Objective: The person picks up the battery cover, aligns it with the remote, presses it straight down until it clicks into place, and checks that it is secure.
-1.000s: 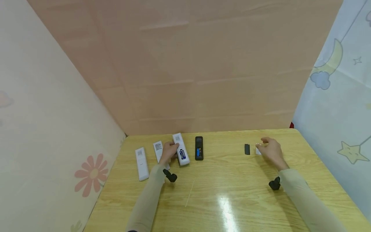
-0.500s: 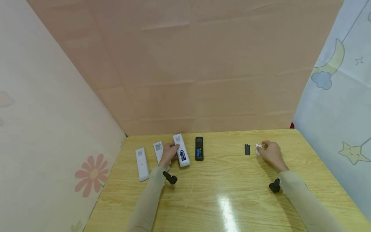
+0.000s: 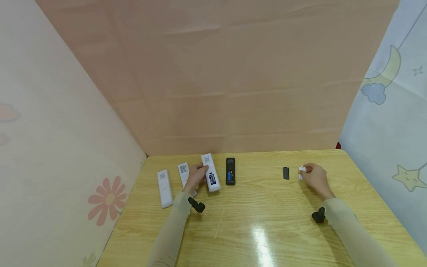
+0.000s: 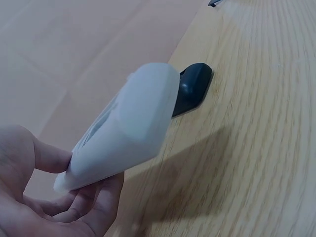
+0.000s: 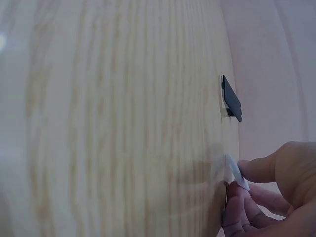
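My left hand (image 3: pixel 194 177) grips a white remote control (image 3: pixel 208 165) by its left side, thumb on top and fingers beneath. Its back faces up, with two blue batteries showing in the uncovered compartment. In the left wrist view the remote (image 4: pixel 136 111) is held off the table, a shadow under it. Over on the right, my right hand (image 3: pixel 317 180) pinches a small white battery cover (image 3: pixel 301 172) between thumb and fingers. The right wrist view shows this cover (image 5: pixel 236 172) edge-on, close to the tabletop.
A black remote (image 3: pixel 230 163) with its batteries exposed lies right of the held one. A black battery cover (image 3: pixel 286 173) lies left of my right hand. Two more white remotes lie at the left, one (image 3: pixel 165 189) outermost, the other (image 3: pixel 183 171) partly behind my left hand.
My right thumb and fingers have closed on the white battery cover. The left hand keeps the white remote at nearly the same spot. The view has shifted slightly.
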The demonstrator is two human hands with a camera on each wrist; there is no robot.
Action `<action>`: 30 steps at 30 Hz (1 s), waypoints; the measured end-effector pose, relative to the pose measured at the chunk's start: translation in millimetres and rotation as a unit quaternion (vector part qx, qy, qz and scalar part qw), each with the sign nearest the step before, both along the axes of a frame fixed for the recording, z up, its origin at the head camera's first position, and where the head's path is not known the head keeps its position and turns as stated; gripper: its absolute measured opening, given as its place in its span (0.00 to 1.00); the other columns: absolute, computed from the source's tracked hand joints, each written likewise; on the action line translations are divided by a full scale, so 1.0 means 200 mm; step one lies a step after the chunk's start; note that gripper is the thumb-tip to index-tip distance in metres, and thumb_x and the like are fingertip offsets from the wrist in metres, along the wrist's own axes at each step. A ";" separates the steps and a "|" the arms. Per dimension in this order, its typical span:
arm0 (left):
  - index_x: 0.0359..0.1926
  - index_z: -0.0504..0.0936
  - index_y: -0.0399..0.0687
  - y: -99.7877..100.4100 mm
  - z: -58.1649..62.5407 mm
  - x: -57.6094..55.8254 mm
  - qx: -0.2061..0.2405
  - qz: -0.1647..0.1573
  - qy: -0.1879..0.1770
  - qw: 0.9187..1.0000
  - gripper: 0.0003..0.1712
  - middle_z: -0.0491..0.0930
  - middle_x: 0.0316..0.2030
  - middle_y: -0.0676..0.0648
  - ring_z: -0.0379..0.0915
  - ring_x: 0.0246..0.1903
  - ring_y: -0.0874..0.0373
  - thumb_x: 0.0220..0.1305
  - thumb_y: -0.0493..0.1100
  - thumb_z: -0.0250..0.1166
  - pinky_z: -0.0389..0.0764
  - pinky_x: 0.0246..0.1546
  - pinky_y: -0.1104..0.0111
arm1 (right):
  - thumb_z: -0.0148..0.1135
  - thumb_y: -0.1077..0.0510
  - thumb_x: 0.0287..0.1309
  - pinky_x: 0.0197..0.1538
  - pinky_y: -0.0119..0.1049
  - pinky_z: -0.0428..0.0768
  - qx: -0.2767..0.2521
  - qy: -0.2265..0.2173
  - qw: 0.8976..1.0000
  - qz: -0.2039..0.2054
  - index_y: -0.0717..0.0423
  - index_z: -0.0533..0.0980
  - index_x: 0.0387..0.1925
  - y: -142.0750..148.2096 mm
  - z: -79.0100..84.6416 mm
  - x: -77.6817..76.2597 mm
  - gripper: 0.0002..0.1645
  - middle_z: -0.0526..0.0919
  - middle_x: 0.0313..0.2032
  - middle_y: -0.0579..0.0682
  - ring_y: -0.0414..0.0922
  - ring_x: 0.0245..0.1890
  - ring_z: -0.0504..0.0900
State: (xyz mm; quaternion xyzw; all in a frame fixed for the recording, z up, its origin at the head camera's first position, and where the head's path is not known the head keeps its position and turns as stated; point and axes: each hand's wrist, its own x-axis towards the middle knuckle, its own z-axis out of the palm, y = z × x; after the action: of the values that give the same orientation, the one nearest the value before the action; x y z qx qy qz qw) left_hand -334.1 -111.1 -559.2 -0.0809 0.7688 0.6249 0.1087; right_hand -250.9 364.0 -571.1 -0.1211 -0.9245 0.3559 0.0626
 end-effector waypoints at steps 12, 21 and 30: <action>0.75 0.70 0.31 -0.01 0.01 0.02 0.024 -0.010 -0.010 1.000 0.34 0.82 0.60 0.32 0.84 0.44 0.54 0.79 0.49 0.62 0.86 0.39 0.69 | 0.58 0.60 0.75 0.40 0.37 0.80 -0.024 0.019 1.000 -0.007 0.73 0.78 0.61 0.02 0.02 0.03 0.22 0.84 0.53 0.76 0.69 0.51 0.84; 0.74 0.71 0.31 -0.01 0.02 0.03 0.036 -0.017 -0.008 0.999 0.34 0.85 0.56 0.35 0.84 0.42 0.55 0.79 0.50 0.63 0.85 0.39 0.69 | 0.55 0.54 0.80 0.39 0.36 0.81 -0.053 0.008 0.999 0.007 0.69 0.77 0.65 -0.01 0.07 0.06 0.25 0.83 0.58 0.74 0.68 0.53 0.84; 0.73 0.72 0.31 0.00 0.01 0.04 0.058 -0.009 -0.009 0.998 0.33 0.87 0.52 0.36 0.83 0.38 0.57 0.78 0.49 0.63 0.82 0.36 0.67 | 0.56 0.54 0.81 0.43 0.38 0.91 -0.158 -0.016 0.987 0.026 0.71 0.72 0.69 -0.05 0.14 0.08 0.28 0.78 0.63 0.77 0.50 0.47 0.89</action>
State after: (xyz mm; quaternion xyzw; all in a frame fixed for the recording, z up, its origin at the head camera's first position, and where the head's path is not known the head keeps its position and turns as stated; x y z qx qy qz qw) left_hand -326.2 -110.6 -556.8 -0.0736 0.7312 0.6663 0.1260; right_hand -234.3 353.6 -543.5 -0.1111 -0.8606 0.4967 0.0186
